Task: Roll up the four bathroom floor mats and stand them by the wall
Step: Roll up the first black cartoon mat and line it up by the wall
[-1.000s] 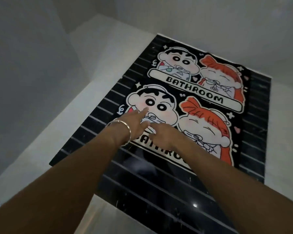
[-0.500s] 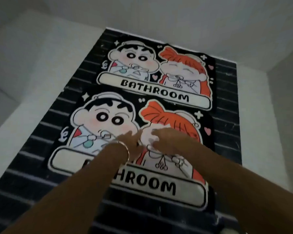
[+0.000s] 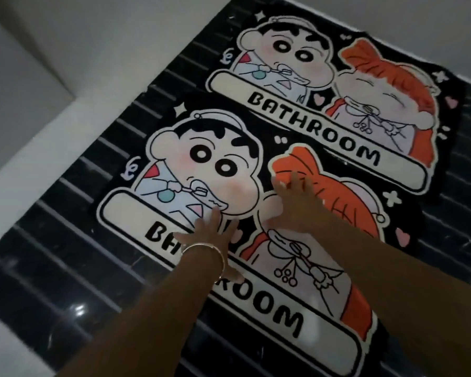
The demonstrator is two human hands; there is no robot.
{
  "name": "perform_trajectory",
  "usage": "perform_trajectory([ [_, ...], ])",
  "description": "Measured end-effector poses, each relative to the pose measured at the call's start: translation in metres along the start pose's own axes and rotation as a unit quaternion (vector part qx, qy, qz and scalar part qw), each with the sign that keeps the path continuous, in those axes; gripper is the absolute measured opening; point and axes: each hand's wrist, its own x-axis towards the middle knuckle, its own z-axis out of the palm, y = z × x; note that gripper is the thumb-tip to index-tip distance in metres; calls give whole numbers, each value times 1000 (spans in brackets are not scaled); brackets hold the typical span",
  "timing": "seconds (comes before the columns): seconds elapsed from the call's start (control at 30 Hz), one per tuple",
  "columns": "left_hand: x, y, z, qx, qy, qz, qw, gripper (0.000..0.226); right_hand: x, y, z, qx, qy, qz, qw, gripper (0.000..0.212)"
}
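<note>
Two mats visible, both flat on the black striped floor [image 3: 65,221], neither rolled. Near mat [image 3: 324,295] directly below the arms; far mat [image 3: 297,85] just beyond it toward the wall [image 3: 392,23], near mat's top edge seemingly overlapping the far mat's bottom edge. Same print on both: two cartoon figures plus a "BATHROOM" banner. Task calls for four; other two either out of view or stacked underneath, cannot tell.

Left hand [image 3: 207,235] flat on the near mat over the banner lettering, fingers spread, holding nothing. Bangle [image 3: 204,257] on that wrist. Right hand [image 3: 297,205] also flat, palm down on the orange-hair figure, fingers splayed, nothing pinched. Both blurred, so actual contact pressure unclear. Neither grip closed on any edge.

Likely reason for open palms mid-mat: pressing or smoothing before starting a roll, or reaching toward the far edge to roll it back. No roll begun, judging by the flat edges. Nothing standing by the wall in view.

Count: mats 2 seen of 4, hands 2, bangle 1.
</note>
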Motion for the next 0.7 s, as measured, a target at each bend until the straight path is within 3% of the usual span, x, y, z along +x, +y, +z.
perform_trajectory([
  [0.1, -3, -13, 16, -24, 32, -40, 998, 124, 11, -19, 8, -50, 48, -22, 997, 105],
  [0.23, -8, -51, 42, -108, 79, -112, 985, 116, 20, -63, 19, -51, 107, -33, 992, 100],
  [0.37, -26, -85, 55, -213, 81, -215, 950, 105, 28, -126, 25, -18, 77, -59, 995, 96],
  [0.57, -48, -80, 86, -380, 88, -168, 905, 79, 21, -185, 33, -36, 46, -88, 994, 102],
  [0.63, -46, -84, 84, -447, 138, -157, 870, 62, 21, -194, 32, -38, 20, -91, 995, 109],
  [0.7, -37, -87, 77, -558, 217, -148, 787, 44, 23, -193, 31, -35, 3, -87, 996, 114],
])
